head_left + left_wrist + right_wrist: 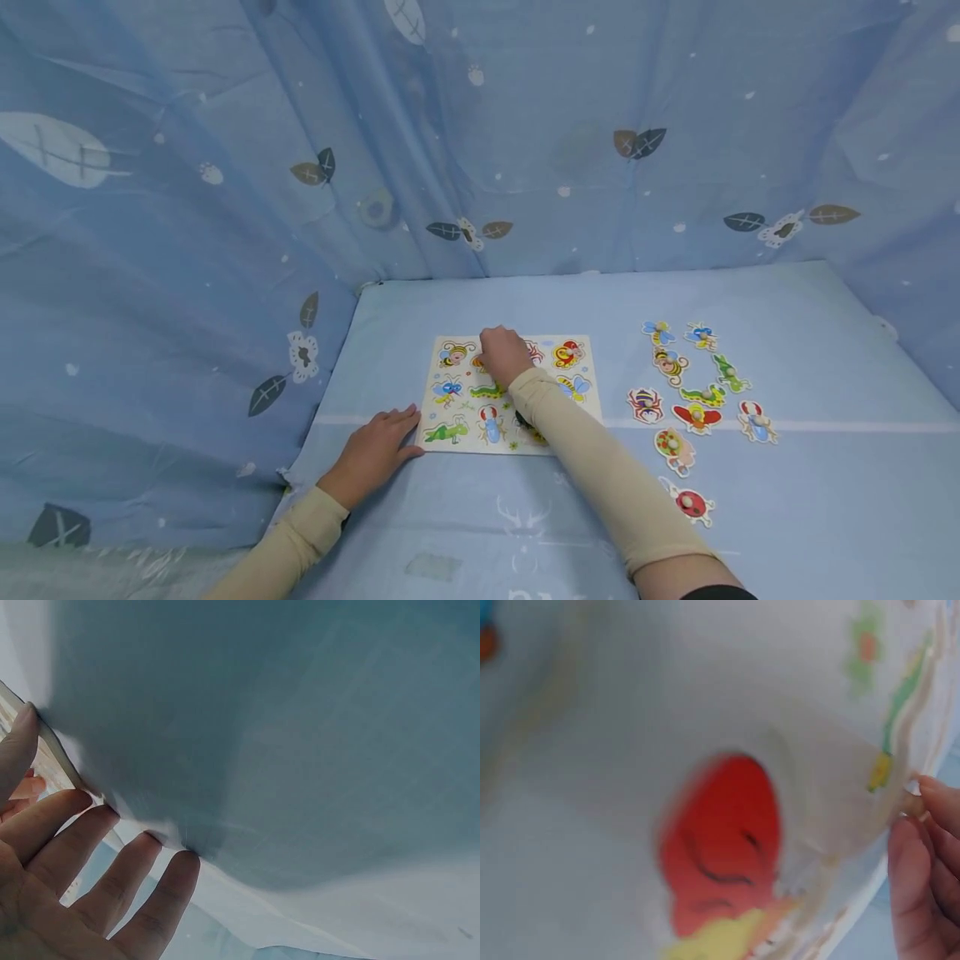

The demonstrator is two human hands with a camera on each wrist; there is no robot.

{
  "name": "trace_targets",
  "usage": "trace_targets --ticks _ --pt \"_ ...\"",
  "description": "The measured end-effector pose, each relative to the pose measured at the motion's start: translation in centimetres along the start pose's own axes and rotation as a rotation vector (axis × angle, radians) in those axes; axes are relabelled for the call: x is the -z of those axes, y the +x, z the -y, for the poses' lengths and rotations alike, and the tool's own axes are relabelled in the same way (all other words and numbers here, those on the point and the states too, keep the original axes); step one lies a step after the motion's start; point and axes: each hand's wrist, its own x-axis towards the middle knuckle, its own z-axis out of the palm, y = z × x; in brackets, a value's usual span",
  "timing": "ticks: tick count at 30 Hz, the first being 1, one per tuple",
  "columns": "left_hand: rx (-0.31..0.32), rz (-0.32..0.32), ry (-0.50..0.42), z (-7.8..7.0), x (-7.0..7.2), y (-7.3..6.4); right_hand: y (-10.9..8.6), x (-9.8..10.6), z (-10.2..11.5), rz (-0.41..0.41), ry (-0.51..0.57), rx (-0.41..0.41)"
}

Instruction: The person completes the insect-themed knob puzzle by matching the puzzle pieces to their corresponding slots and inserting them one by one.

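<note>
A white wooden puzzle board (465, 417) printed with colourful insects lies flat on the blue cloth. My left hand (378, 446) rests at its left edge, fingers fairly straight and touching the board's side; the left wrist view shows the thumb (19, 746) at the rim. Over the upper row of the board is my right hand (506, 357). In the right wrist view, its thumb and finger (911, 862) pinch a small knob (910, 804) of a puzzle piece. Which insect that piece shows is hidden. A red printed shape (724, 832) appears blurred nearby.
Several loose knobbed insect pieces lie right of the board, among them a spider (646, 405), a red butterfly (697, 418), a stag beetle (757, 423) and a ladybug (692, 503). Blue patterned curtains (540, 167) hang behind and to the left of the cloth-covered surface (847, 492).
</note>
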Motion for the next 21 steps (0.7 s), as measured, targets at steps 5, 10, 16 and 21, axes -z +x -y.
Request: trace_targets --ticks 5,10,16,21 --pt "0.003 0.008 0.002 -0.1 0.1 -0.1 0.1 -0.5 -0.4 0.035 0.033 -0.02" --pt "0.01 0.011 -0.006 -0.1 0.0 -0.3 -0.1 -0.8 -0.7 0.055 0.051 -0.009" --pt "0.009 0.012 -0.01 -0.1 0.0 -0.5 -1.3 0.5 -1.5 0.114 0.123 0.014" --pt "-0.005 -0.006 -0.004 -0.1 0.4 -0.4 -3.1 2.9 -4.6 0.102 0.136 0.002"
